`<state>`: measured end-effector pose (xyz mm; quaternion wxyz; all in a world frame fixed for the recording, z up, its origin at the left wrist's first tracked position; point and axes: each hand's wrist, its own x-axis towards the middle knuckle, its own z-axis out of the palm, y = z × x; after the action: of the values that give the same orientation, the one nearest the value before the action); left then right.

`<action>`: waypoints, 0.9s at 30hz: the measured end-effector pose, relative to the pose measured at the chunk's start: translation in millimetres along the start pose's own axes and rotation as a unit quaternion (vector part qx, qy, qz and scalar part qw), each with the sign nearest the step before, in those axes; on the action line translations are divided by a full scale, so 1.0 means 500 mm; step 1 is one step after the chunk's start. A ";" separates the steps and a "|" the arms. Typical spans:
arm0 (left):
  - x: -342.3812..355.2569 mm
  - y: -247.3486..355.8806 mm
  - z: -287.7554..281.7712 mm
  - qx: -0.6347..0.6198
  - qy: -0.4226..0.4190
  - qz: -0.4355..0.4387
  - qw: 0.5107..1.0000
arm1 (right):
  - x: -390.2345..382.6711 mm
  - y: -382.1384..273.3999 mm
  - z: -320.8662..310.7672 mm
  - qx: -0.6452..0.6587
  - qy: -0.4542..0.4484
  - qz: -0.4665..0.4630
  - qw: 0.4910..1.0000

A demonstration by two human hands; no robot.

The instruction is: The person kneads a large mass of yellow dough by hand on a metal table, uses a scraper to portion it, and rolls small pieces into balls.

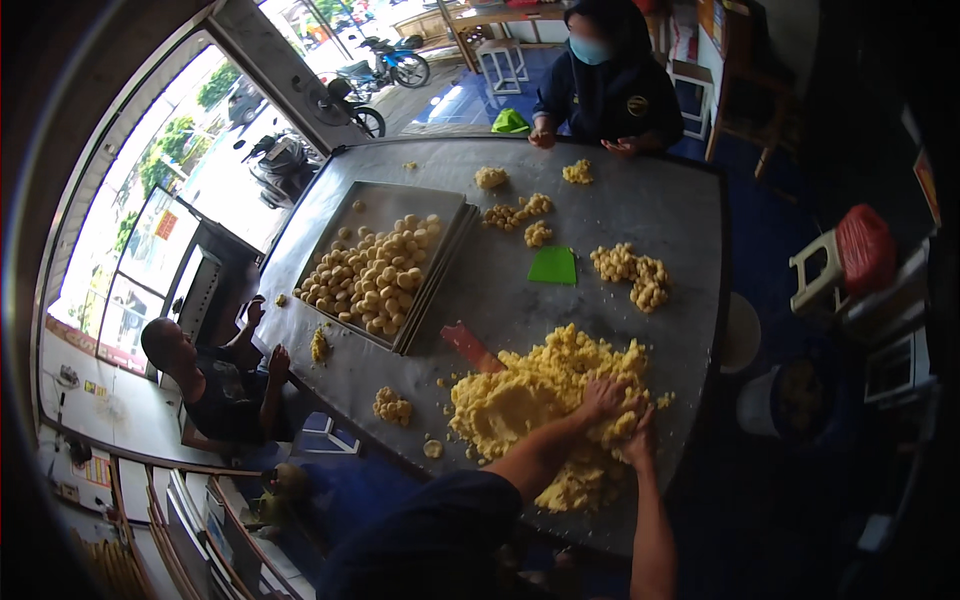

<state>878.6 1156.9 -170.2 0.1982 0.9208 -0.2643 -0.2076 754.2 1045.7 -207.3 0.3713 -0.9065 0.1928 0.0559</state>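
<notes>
A big heap of crumbly yellow dough [540, 385] lies on the near part of the grey metal-topped table [460, 400]. My left hand [603, 398] presses into its right side, fingers bent and partly buried. Close beside it, my right hand [638, 440] grips the heap's right edge, its fingertips hidden in crumbs. A red flat scraper [470, 348] touches the heap's far left edge. Beyond the heap lies a green scraper [553, 266].
Stacked metal trays [455, 240] hold many round dough pieces [375, 275]. Small dough lumps [632, 272] dot the table. One person [610, 90] stands at the far edge, another [215, 385] at the left. A white bucket [760, 402] stands right of the table.
</notes>
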 end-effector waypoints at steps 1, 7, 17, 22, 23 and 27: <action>0.020 0.032 -0.023 -0.016 -0.081 -0.007 0.997 | 0.003 0.038 0.014 -0.002 0.051 -0.022 0.998; 0.051 -0.017 -0.095 -0.155 -0.230 0.057 0.959 | -0.097 -0.147 -0.036 -0.092 -0.005 0.019 0.996; -0.132 0.072 -0.074 0.105 0.034 0.016 0.994 | -0.337 -0.239 -0.019 -0.068 0.008 -0.104 0.992; -0.179 0.052 -0.071 0.008 -0.076 -0.043 0.996 | -0.322 -0.148 0.001 -0.034 0.098 -0.084 0.991; -0.198 0.047 -0.070 0.019 -0.043 -0.024 0.999 | -0.309 -0.141 0.008 -0.033 0.067 -0.106 0.992; -0.270 0.041 -0.062 0.024 0.063 0.059 0.996 | -0.322 -0.133 0.027 -0.060 -0.025 -0.147 0.987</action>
<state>780.9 1225.5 -97.3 0.2043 0.9194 -0.3096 -0.1305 632.5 1147.8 -134.2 0.3250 -0.9440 0.0443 0.0350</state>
